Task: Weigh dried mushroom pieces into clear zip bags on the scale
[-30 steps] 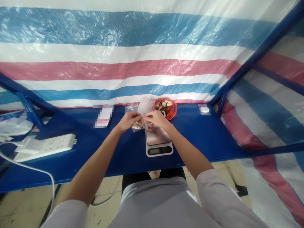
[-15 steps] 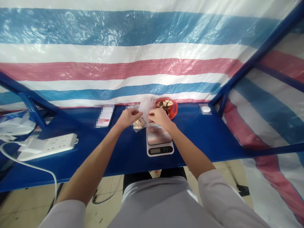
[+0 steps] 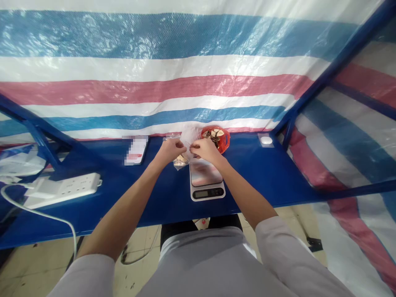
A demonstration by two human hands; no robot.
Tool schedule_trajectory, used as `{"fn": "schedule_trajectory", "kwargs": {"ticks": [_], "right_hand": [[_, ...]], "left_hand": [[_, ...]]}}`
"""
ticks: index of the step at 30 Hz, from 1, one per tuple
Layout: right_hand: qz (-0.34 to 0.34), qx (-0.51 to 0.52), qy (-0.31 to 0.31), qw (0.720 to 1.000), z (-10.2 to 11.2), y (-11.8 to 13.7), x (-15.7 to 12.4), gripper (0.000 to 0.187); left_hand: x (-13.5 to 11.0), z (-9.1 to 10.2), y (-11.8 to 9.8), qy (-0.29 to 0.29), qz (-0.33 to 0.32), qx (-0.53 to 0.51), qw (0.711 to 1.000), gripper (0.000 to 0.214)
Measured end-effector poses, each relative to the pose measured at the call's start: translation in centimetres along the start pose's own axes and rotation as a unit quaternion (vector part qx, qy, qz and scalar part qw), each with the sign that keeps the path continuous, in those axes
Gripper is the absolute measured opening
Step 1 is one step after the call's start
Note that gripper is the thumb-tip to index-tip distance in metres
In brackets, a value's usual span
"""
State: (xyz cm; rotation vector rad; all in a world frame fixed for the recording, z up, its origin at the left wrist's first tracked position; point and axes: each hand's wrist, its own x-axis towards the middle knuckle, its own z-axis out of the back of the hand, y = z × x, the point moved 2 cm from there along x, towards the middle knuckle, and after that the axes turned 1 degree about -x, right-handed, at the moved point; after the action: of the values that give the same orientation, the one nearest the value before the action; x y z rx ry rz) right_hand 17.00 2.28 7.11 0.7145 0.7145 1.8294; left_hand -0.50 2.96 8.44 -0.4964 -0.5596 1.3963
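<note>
My left hand [image 3: 170,150] and my right hand [image 3: 204,149] are close together, fingertips pinched on a thin clear plastic bag [image 3: 189,135]. The bag is crumpled and see-through, so its edges are hard to make out. Beneath and beside my left fingers lies a small clear packet of pale dried slices [image 3: 180,161], partly covered by the hand. A white kitchen scale [image 3: 206,175] stands just below my right hand, which hides its far end. Behind that hand, a red plastic basket [image 3: 228,144] holds brown and cream dried slices [image 3: 215,135].
On the blue table [image 3: 253,177], a phone [image 3: 137,149] lies to the left and a white power strip [image 3: 72,186] with a cable is farther left. A round white object [image 3: 266,140] rests at the far right. Striped sheeting [image 3: 173,90] hangs behind, with blue frame bars [image 3: 309,95] alongside.
The view has shifted slightly. My right hand has come a little nearer to my left, and both keep their pinch on the plastic bag.
</note>
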Motion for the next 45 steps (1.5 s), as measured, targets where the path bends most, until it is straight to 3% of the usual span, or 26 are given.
{"fn": "schedule_trajectory", "kwargs": {"ticks": [8, 11, 17, 19, 22, 27, 32, 38, 45], "right_hand": [[-0.013, 0.016, -0.013, 1.000, 0.5, -1.5, 0.3, 0.016], [-0.014, 0.046, 0.003, 0.999, 0.3, -1.8, 0.6, 0.015], [0.052, 0.080, 0.024, 0.995, 1.3, -0.8, 1.3, 0.017], [0.073, 0.098, 0.033, 0.992, 1.7, -0.3, 1.6, 0.017], [0.093, 0.132, 0.020, 0.987, 2.2, 0.2, 2.2, 0.015], [0.095, 0.225, 0.021, 0.969, 3.0, -0.1, 2.6, 0.019], [0.038, 0.283, 0.004, 0.958, 3.5, -1.8, 2.4, 0.024], [-0.024, 0.325, -0.029, 0.945, 5.0, -4.0, 1.9, 0.034], [0.000, 0.324, -0.099, 0.941, 7.5, -4.1, 1.8, 0.040]], "left_hand": [[-0.3, 2.4, 0.4, 0.016, -0.022, 0.074, 0.997, 0.010], [-0.3, 2.7, 1.0, 0.034, -0.034, 0.047, 0.998, 0.010], [-0.4, 2.5, 2.8, 0.168, -0.100, -0.140, 0.971, 0.075], [-0.4, 2.3, 3.1, 0.214, -0.110, -0.163, 0.957, 0.082], [-0.1, 1.8, 3.0, 0.246, -0.131, -0.170, 0.945, 0.073], [0.5, 1.7, 3.1, 0.242, -0.122, -0.170, 0.948, 0.065], [0.5, 1.9, 3.5, 0.268, -0.084, -0.203, 0.938, 0.055], [1.1, 2.1, 2.0, 0.195, -0.092, -0.179, 0.960, 0.048], [3.4, 2.6, -1.0, 0.135, -0.120, -0.064, 0.981, 0.041]]}}
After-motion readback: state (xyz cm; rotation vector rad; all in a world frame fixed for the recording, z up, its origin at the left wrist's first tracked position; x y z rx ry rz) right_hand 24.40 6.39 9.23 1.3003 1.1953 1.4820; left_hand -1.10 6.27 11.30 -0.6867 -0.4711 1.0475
